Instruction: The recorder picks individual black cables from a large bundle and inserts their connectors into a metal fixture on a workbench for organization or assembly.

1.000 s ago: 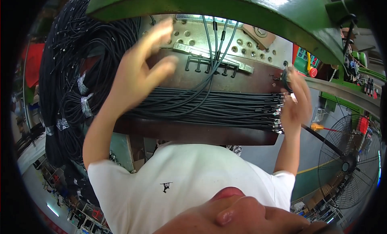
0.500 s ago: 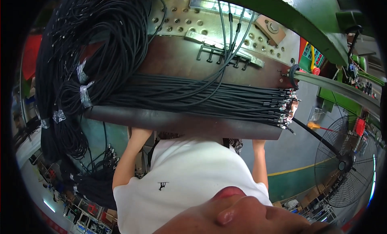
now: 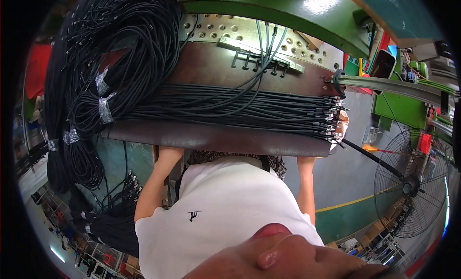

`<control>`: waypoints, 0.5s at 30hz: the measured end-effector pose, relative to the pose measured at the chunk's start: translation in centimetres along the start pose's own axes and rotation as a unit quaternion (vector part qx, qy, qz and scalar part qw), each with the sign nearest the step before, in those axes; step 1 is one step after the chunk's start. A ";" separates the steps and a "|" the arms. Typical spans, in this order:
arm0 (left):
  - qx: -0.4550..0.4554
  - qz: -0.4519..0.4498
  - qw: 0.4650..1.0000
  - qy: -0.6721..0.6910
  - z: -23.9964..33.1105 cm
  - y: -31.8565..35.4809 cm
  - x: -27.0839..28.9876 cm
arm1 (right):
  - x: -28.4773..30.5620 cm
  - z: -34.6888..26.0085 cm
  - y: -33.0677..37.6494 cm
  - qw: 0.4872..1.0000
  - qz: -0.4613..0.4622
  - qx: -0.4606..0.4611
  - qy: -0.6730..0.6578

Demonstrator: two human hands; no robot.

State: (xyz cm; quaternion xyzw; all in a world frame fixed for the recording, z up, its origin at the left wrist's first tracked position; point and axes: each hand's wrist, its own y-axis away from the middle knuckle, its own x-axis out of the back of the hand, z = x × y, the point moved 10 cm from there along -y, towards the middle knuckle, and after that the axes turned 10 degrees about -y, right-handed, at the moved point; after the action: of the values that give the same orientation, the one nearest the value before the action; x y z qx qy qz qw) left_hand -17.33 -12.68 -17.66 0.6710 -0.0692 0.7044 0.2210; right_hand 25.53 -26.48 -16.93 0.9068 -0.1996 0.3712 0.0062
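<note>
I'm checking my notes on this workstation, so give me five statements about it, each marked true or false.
1. The row of black cables lies across the brown board. True.
2. The cables' metal-tipped ends are gathered near the left end of the board. False: they are at its right end.
3. Both hands are gripping the metal-tipped ends. False: the left forearm and right forearm run up to the board's near edge, and the hands are hidden beneath it.
4. Shiny wrap binds part of the coiled cables on the left. True.
5. The round fan stands to the person's right. True.
</note>
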 end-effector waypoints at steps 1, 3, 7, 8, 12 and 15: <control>-0.005 -0.016 1.000 0.003 0.1 0.1 -0.1 | 0.1 -1.7 -0.3 0.995 -0.025 0.007 0.091; -0.013 -0.031 0.999 0.004 1.1 -0.3 1.8 | 0.9 -4.3 -1.1 0.974 -0.094 0.021 0.207; -0.160 -0.403 0.877 0.209 9.3 1.6 4.8 | 1.8 -7.5 -2.9 0.889 -0.343 -0.275 0.126; -0.238 -0.370 0.854 0.277 11.8 1.4 7.3 | -0.5 -11.2 -3.6 0.872 -0.459 -0.172 0.010; -0.422 -0.033 0.834 0.354 20.6 -2.3 15.8 | -0.9 -21.7 -15.9 0.952 -0.212 0.199 -0.100; -0.415 0.172 0.880 0.153 25.5 -6.2 17.3 | -4.9 -22.3 -20.4 0.919 -0.107 0.373 0.066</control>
State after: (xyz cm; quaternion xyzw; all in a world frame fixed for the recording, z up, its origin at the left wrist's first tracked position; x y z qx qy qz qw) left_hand 8.42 -13.43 0.29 0.3796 -0.4349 0.7319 0.3621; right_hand 14.86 -2.41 -1.29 0.8328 0.0527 0.4746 -0.2800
